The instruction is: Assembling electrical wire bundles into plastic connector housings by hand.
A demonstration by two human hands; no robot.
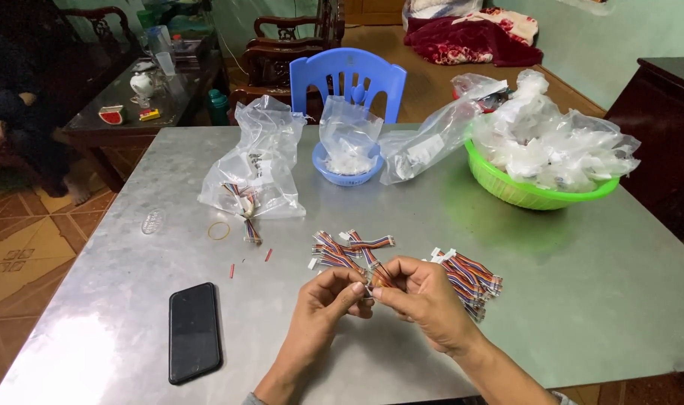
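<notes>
My left hand (327, 304) and my right hand (424, 296) meet over the metal table (567, 300), both pinching one short multicoloured wire harness (377, 276) with a white plug. Just beyond the fingers lies a loose bunch of similar harnesses (342, 251). A neater stack of wire harnesses (473, 277) lies right of my right hand.
A black phone (194, 331) lies at the front left. A rubber band (219, 230) and red bits sit near a clear bag with wires (255, 161). A blue bowl (347, 171), a green basket of bagged parts (541, 191), a blue chair (348, 79) stand behind. A person sits far left.
</notes>
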